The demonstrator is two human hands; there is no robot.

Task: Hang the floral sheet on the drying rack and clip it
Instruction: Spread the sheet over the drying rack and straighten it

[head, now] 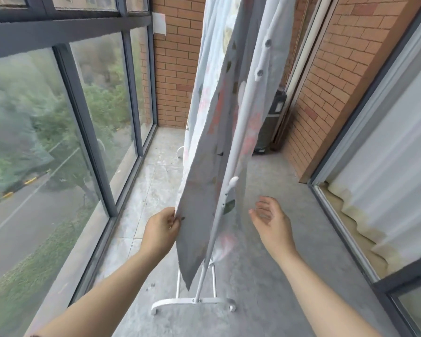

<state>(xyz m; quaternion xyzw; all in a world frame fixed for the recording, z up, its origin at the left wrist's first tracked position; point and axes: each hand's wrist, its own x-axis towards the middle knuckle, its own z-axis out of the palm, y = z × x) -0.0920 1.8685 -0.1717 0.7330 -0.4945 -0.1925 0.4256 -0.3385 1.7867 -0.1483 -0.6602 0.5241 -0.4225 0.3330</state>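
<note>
My left hand point(162, 226) is pinching the lower edge of the pale floral cotton sheet point(208, 132), which is draping over the white metal drying rack point(238, 127). My right hand point(269, 218) is hovering beside it, fingers spread, touching nothing.

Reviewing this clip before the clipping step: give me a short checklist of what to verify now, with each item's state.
1. Floral sheet draped over the drying rack: ok.
2. Left hand pinching the sheet's edge: ok.
3. Right hand free to take a clip: ok, open and empty.
4. Clip within reach: cannot tell, none in view.
5. Sheet clear of the floor: ok, its lower corner hangs above it.
6. Sheet even across the top bar: cannot tell, out of frame.
</note>
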